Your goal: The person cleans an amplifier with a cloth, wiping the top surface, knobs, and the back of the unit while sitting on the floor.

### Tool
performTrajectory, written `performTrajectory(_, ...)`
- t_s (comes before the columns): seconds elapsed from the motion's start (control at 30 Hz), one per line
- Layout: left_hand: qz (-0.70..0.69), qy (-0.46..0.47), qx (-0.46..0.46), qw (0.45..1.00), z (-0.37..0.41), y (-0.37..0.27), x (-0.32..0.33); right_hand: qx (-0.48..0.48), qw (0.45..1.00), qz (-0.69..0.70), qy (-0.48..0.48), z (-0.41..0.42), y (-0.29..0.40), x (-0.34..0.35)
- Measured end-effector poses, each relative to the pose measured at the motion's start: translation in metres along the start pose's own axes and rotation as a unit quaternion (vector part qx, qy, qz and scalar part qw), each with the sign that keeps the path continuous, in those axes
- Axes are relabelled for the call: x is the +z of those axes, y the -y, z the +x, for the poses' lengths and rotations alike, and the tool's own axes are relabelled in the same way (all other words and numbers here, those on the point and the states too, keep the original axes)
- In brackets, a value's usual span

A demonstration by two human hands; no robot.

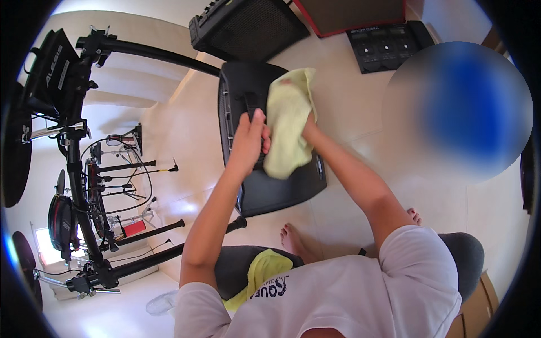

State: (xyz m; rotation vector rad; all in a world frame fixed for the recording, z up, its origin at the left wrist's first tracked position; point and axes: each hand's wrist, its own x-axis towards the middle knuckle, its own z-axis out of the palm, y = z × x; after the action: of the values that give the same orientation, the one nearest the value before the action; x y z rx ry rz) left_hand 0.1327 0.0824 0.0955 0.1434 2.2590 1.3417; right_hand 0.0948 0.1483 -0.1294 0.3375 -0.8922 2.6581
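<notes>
A black amplifier or speaker cabinet [287, 190] stands on the floor before me, with a strap handle [250, 101] on its upper face. My left hand [249, 141] has its fingers curled around that handle. A pale yellow cloth [285, 126] drapes over my right hand [310, 129] and lies against the cabinet's top, right of the handle; the cloth hides most of the fingers. A second yellow cloth [268, 268] rests on my lap, over the dark shorts.
An electronic drum kit on a black rack [76, 181] stands at the left, with loose cables. Beyond the cabinet are another black amplifier [253, 31], a red-edged dark panel [351, 17] and a multi-effects pedal [384, 46]. A blurred disc covers the right side.
</notes>
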Motion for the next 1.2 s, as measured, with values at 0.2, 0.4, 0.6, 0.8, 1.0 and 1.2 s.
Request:
performTrajectory(0.2, 0.051, 0.071, -0.004, 0.996, -0.028, 0.011, -0.005, 0.075, 0.969, 0.233, 0.037, 0.033, 0.03, 0.061)
performTrajectory(0.4, 0.074, 0.078, 0.006, 0.994, -0.037, 0.002, 0.011, -0.073, 0.887, -0.438, -0.124, 0.053, 0.069, -0.041)
performTrajectory(0.6, 0.157, 0.065, -0.044, 0.985, -0.027, -0.005, 0.01, 0.052, 0.769, -0.631, -0.091, 0.028, 0.115, -0.054)
performTrajectory(0.8, 0.168, 0.101, -0.045, 0.98, -0.021, -0.014, 0.004, -0.024, 0.839, -0.535, -0.096, 0.075, 0.1, -0.047)
performTrajectory(1.0, 0.226, 0.123, -0.057, 0.965, -0.06, 0.006, -0.023, 0.031, 0.871, -0.473, -0.13, 0.011, 0.052, -0.09)
performTrajectory(1.2, 0.308, 0.117, -0.108, 0.938, -0.126, 0.033, -0.045, 0.105, 0.88, -0.426, -0.18, -0.089, 0.034, -0.115)
